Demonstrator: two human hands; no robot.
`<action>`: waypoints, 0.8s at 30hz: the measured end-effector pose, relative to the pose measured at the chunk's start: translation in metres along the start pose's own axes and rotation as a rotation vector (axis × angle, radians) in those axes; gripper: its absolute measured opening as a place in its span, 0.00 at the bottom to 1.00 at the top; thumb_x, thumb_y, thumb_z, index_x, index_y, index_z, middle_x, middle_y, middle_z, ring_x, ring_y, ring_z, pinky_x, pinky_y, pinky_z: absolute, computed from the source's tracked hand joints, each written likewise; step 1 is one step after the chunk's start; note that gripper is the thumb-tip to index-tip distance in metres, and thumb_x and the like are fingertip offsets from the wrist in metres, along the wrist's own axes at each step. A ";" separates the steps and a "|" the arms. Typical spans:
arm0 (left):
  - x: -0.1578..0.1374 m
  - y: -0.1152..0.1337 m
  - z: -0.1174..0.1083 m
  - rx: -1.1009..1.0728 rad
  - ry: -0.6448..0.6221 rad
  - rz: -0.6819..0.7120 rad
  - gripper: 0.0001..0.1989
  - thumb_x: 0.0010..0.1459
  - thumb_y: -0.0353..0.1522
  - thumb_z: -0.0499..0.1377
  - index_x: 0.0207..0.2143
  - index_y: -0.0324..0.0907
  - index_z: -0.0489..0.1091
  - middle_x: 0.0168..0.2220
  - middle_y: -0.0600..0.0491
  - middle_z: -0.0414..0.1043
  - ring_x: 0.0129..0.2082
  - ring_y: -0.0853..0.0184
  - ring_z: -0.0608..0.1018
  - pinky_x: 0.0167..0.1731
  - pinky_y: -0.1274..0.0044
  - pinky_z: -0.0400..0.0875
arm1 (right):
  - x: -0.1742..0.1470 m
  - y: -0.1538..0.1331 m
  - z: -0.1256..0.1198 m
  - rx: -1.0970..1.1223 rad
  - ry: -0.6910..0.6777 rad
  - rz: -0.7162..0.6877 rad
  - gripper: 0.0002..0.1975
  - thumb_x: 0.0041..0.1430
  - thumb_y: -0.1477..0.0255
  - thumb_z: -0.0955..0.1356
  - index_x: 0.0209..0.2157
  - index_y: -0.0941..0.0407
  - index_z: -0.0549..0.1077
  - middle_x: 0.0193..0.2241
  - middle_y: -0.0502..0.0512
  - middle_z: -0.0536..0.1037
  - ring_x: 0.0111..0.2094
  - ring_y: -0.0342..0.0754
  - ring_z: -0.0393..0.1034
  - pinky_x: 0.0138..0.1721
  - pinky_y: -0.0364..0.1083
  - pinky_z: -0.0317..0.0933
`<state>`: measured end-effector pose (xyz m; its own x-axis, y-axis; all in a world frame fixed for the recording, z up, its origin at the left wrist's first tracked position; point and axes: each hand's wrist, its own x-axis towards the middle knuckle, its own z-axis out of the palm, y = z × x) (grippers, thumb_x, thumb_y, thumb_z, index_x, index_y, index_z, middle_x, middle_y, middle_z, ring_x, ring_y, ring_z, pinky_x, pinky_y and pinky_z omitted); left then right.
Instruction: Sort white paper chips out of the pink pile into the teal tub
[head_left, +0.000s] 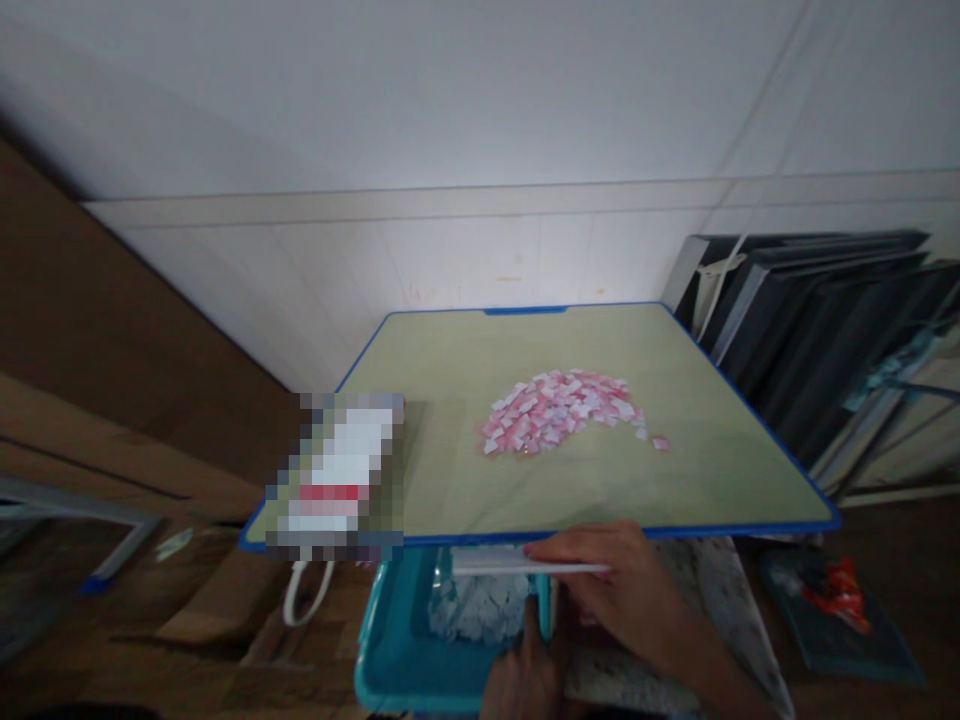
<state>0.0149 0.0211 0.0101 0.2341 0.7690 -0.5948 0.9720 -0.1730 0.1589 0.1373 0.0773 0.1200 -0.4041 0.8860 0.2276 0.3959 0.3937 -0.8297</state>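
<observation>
My right hand [619, 575] is closed on the end of a thin, flat white strip [495, 562], pinched between thumb and fingers. The strip points left, just below the table's near edge and over a teal basin [375, 660]. In the basin lies a clear plastic bag [476, 610] of small whitish pieces. Lower down, my left hand [525, 675] is at the basin's right side, its index finger pointing up and the others curled. What they grip is hidden. A heap of small pink and white squares [555, 410] is spread on the blue-edged folding table [442, 470].
A blurred-out white and red object [341, 470] rests at the table's left edge, with a white loop [307, 590] hanging below. Dark flat panels [817, 300] lean on the right. A red packet [847, 595] sits at lower right. Brown cardboard [217, 595] lies at lower left.
</observation>
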 end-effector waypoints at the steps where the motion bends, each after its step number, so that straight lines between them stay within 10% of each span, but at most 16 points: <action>1: 0.000 0.000 0.001 -0.003 -0.004 -0.005 0.39 0.43 0.40 0.60 0.57 0.55 0.45 0.59 0.36 0.45 0.38 0.53 0.75 0.36 0.64 0.71 | -0.002 0.001 -0.005 0.001 0.026 0.005 0.11 0.55 0.72 0.62 0.36 0.52 0.75 0.33 0.51 0.79 0.34 0.45 0.73 0.38 0.43 0.65; 13: -0.004 -0.005 0.004 -0.030 0.108 0.070 0.32 0.43 0.43 0.59 0.52 0.51 0.58 0.58 0.35 0.50 0.36 0.55 0.75 0.33 0.66 0.71 | -0.063 0.044 -0.103 -0.445 0.659 0.368 0.12 0.47 0.62 0.67 0.28 0.55 0.77 0.28 0.52 0.79 0.29 0.52 0.74 0.30 0.46 0.69; 24: -0.006 0.003 -0.004 0.008 0.044 -0.019 0.32 0.43 0.43 0.59 0.52 0.52 0.58 0.58 0.36 0.49 0.40 0.56 0.74 0.38 0.69 0.70 | -0.070 0.059 -0.125 -0.506 0.799 0.505 0.11 0.46 0.63 0.67 0.28 0.55 0.76 0.28 0.57 0.79 0.30 0.55 0.74 0.27 0.44 0.68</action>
<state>0.0159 0.0185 0.0172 0.2148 0.7984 -0.5624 0.9764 -0.1630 0.1415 0.2922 0.0692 0.1187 0.4863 0.8062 0.3369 0.7361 -0.1703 -0.6551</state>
